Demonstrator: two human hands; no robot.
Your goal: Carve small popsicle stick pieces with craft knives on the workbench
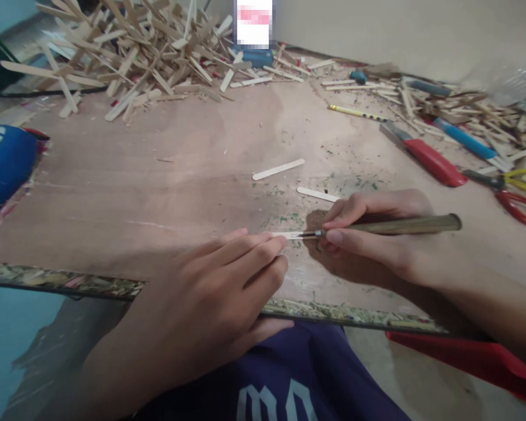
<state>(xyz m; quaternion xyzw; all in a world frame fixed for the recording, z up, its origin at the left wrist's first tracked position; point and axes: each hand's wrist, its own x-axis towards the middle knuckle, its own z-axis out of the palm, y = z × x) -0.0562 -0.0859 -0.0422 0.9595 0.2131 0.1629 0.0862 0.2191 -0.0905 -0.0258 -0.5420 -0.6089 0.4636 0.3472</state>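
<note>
My left hand [228, 286] lies over a pale wooden stick [294, 235] near the table's front edge, its fingers together and pressing the stick down. My right hand [368, 234] is closed around a tool with a long greenish-brown handle [412, 225]. The tool's thin dark tip rests on the bare end of the stick, just right of my left fingertips. One loose stick [278, 169] lies farther back on the table. Another stick [318, 194] lies partly behind my right fingers. Small green shavings are scattered around them.
A large pile of sticks [149, 52] covers the back left. At the right lie a yellow pencil [357, 112], a red-handled knife [436, 162], a blue tool [464, 138], scissors [519, 196] and more sticks. A blue object [9, 166] sits at the left edge.
</note>
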